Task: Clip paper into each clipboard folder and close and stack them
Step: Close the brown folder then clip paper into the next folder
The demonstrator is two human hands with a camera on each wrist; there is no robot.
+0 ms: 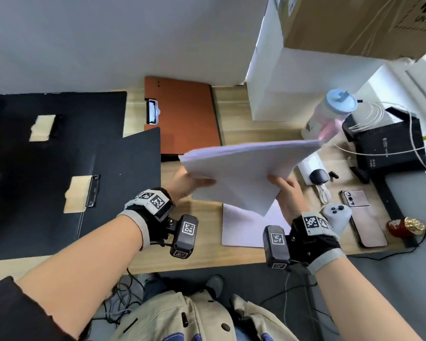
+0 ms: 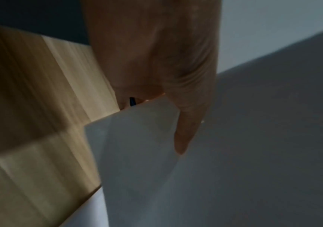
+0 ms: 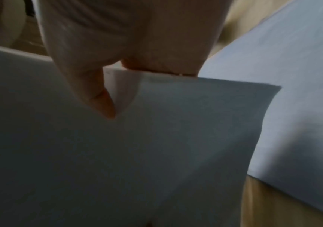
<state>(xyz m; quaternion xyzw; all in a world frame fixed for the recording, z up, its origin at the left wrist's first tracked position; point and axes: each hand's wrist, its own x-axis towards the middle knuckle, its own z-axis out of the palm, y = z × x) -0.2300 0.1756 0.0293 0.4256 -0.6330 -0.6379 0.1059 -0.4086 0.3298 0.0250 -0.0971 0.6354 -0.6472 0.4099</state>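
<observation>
While both hands lift paper (image 1: 244,173) — black folders (image 1: 59,173) lie open.

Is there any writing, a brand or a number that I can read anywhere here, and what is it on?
"UN 34..." on the cardboard box, cut off by the picture's edge.
Small white print on the black router: too small to read.
Black-and-white square code tags on the wrist cameras: patterns, not words.
Paper stack, both wrist views: no text.

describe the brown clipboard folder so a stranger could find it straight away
On the light wooden desk, look at the far edge against the white wall. The flat reddish-brown clipboard folder lies there, right of two open black folders. It alone is brown, with a silver clip on its left edge.
</observation>
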